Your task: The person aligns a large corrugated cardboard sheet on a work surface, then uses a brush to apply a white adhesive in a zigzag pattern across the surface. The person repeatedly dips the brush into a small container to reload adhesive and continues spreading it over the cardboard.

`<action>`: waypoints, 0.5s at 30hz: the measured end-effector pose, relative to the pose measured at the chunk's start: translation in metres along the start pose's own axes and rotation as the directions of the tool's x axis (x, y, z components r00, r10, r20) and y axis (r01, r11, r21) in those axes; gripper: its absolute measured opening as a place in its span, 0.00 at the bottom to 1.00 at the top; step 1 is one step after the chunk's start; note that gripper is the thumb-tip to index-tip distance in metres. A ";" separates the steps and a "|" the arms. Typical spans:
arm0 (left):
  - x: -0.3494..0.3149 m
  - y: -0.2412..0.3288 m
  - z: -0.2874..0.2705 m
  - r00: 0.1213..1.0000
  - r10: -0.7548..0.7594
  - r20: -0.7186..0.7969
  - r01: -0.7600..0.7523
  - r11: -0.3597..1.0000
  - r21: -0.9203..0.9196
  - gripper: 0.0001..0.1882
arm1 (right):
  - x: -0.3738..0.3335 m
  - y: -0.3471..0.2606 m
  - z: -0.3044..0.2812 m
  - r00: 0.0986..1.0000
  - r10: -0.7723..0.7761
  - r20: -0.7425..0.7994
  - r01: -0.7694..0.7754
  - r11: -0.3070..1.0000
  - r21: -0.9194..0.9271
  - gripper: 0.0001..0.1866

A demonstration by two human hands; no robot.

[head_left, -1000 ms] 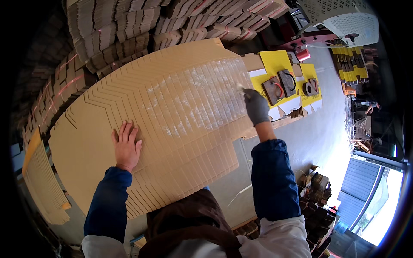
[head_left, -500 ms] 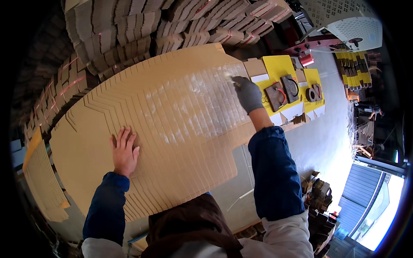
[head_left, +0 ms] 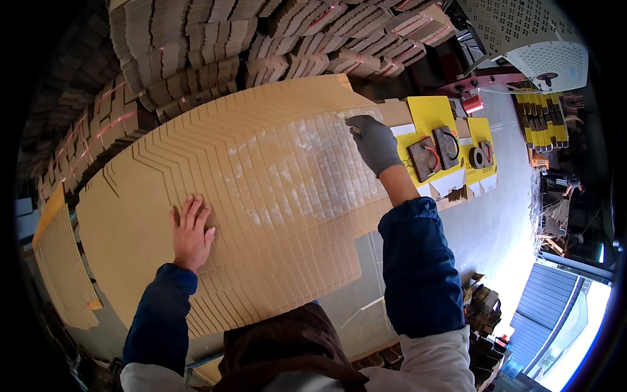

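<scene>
A fanned row of overlapping brown cardboard sheets spreads in front of me. Across their stepped edges runs a band of white, wet-looking glue. My bare left hand lies flat on the sheets at the left, fingers spread. At the far right end of the band, my right hand, in a grey glove, is closed round a brush. Only the brush's pale tip shows, at the glued edges; the glove hides the rest.
Right of the sheets lie yellow printed boxes bearing two dark blocks with handles and a tape roll. Bundled cardboard stacks rise behind. More fanned sheets stand at far left. A perforated machine guard is at far right.
My right hand with the brush has shifted slightly toward me along the end of the glued band. The left hand stays flat in place on the sheets. The view has tilted a little.
</scene>
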State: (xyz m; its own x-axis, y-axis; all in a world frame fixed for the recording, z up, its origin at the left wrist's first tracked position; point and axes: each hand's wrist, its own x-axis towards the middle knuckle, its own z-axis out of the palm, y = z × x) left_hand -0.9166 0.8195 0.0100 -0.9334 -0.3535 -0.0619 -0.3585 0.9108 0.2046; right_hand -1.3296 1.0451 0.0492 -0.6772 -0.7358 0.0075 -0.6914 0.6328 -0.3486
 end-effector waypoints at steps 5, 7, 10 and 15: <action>0.004 0.001 0.001 1.000 -0.003 0.024 0.004 0.999 -0.042 0.28 | 0.007 0.029 -0.006 0.997 0.072 -0.026 -0.074 0.993 -0.087 0.11; 0.001 0.001 -0.001 1.000 -0.005 0.029 0.006 0.999 -0.045 0.27 | 0.003 0.010 -0.002 0.999 -0.022 0.025 0.023 0.997 -0.078 0.12; 0.002 0.002 -0.001 1.000 0.009 0.020 -0.008 0.999 -0.045 0.27 | 0.006 0.038 -0.003 0.997 0.073 0.010 -0.069 0.980 -0.186 0.12; -0.003 -0.004 -0.001 1.000 -0.013 0.028 0.014 1.000 -0.005 0.28 | 0.003 0.039 0.003 0.997 -0.063 -0.045 0.057 0.991 -0.124 0.11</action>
State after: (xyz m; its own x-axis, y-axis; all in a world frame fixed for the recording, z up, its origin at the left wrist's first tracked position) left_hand -0.9123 0.8171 0.0102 -0.9285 -0.3597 -0.0918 -0.3711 0.9048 0.2089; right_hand -1.3577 1.0668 0.0327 -0.6430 -0.7625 0.0714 -0.7547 0.6151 -0.2284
